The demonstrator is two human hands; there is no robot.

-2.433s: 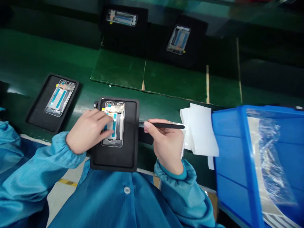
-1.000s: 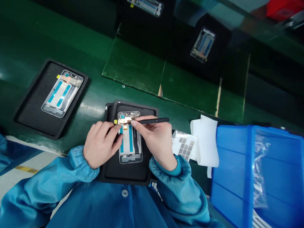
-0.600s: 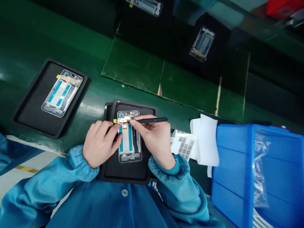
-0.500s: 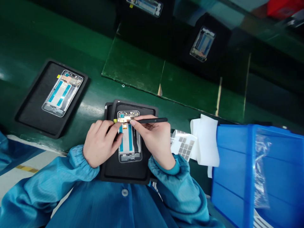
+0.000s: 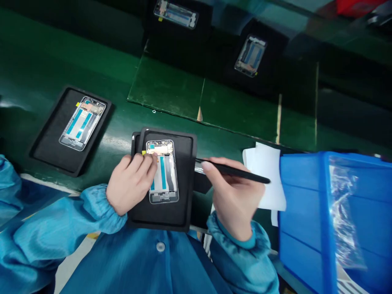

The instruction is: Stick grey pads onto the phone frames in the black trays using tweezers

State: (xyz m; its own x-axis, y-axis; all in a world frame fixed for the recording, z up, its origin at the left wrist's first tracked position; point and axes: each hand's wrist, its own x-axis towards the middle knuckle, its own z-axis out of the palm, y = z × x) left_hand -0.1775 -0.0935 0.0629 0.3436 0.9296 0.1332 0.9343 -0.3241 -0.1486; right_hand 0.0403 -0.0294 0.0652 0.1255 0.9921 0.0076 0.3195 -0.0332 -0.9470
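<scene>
An opened phone [image 5: 168,179], with blue strips and its circuit board showing, lies in a black tray [image 5: 185,183] in front of me. My left hand [image 5: 131,183] rests over the phone's left side, fingers curled together, their tips pressing near the lower edge of the board. What lies under those tips is hidden. Right of the tray, my right hand [image 5: 234,200] is closed around black tweezers [image 5: 245,172]. The tweezers point left and their tips reach the tray's right rim, away from the phone.
Another opened phone [image 5: 83,123] sits in a black tray [image 5: 49,147] at the left. Two more phones lie at the back, one upper middle [image 5: 176,15], one upper right [image 5: 251,56]. White paper sheets [image 5: 269,179] stand beside a blue bin [image 5: 301,204] containing clear plastic.
My right hand has moved right with the tweezers, off the phone and past the tray's edge. My left hand stays at the phone. The whole view has shifted slightly.
</scene>
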